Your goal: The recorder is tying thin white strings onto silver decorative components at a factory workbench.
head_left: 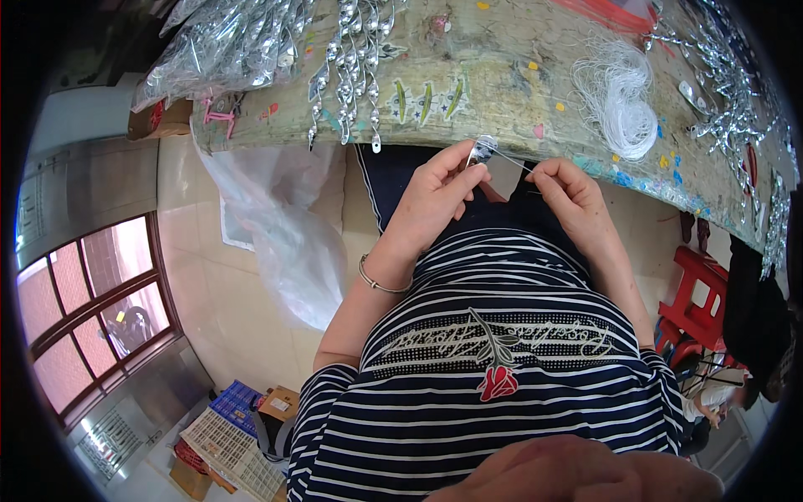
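Note:
Just off the table's front edge, my left hand (pixel 442 194) pinches a small shiny silver metallic piece (pixel 481 154) between thumb and fingers. A thin white string (pixel 512 158) runs from that piece across to my right hand (pixel 572 199), whose thumb and forefinger are closed on it. Farther right on the table lies a loose bundle of white string (pixel 623 105). Twisted silver strips (pixel 355 75) hang down the table top to the left of my hands, with their ends near the front edge.
The worn table (pixel 493 92) curves across the far side. Clear bags of silver strips (pixel 234 50) lie at its left, a silver tangle (pixel 728 92) at its right. White plastic sheeting (pixel 284 226) hangs below the edge. A red stool (pixel 696 297) stands at right.

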